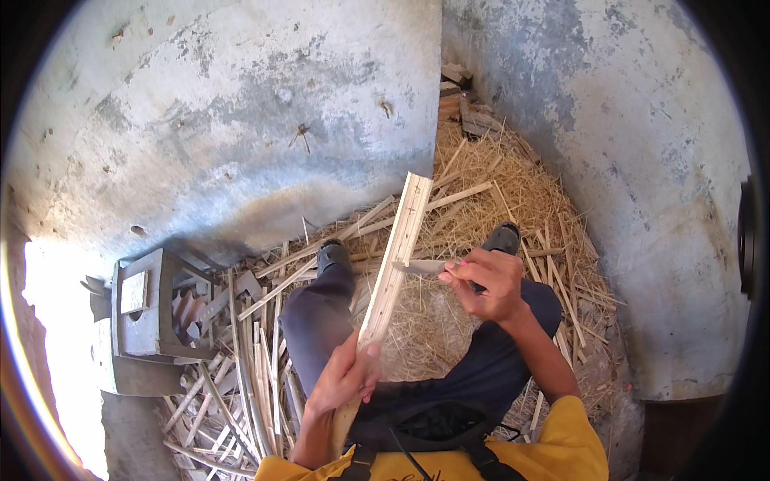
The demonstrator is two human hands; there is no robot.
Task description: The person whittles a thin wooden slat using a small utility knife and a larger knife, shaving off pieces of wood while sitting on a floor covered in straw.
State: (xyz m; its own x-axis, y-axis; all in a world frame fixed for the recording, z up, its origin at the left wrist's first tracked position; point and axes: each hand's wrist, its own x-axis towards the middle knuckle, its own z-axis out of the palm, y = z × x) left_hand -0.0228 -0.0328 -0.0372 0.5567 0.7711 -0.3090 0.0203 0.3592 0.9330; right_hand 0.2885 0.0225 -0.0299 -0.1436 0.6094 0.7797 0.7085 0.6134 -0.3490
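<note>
My left hand [346, 377] is closed round the lower part of a long pale strip of split bamboo [396, 258]. The strip slants up and away from my lap, its far end near the wall. In my right hand [488, 284] is a knife, gripped by its dark handle. The knife's blade [423, 266] points left, and its tip meets the strip's right edge about midway along. My fingers hide most of the handle. Below my left wrist the strip's near end runs down beside my forearm.
Straw-like shavings [513, 172] cover the floor ahead and to the right. Many loose strips [269, 377] lie to the left, beside a grey wooden box-like stool [144, 301]. Worn walls [321, 96] meet in the corner ahead. My shoes [503, 238] rest among the shavings.
</note>
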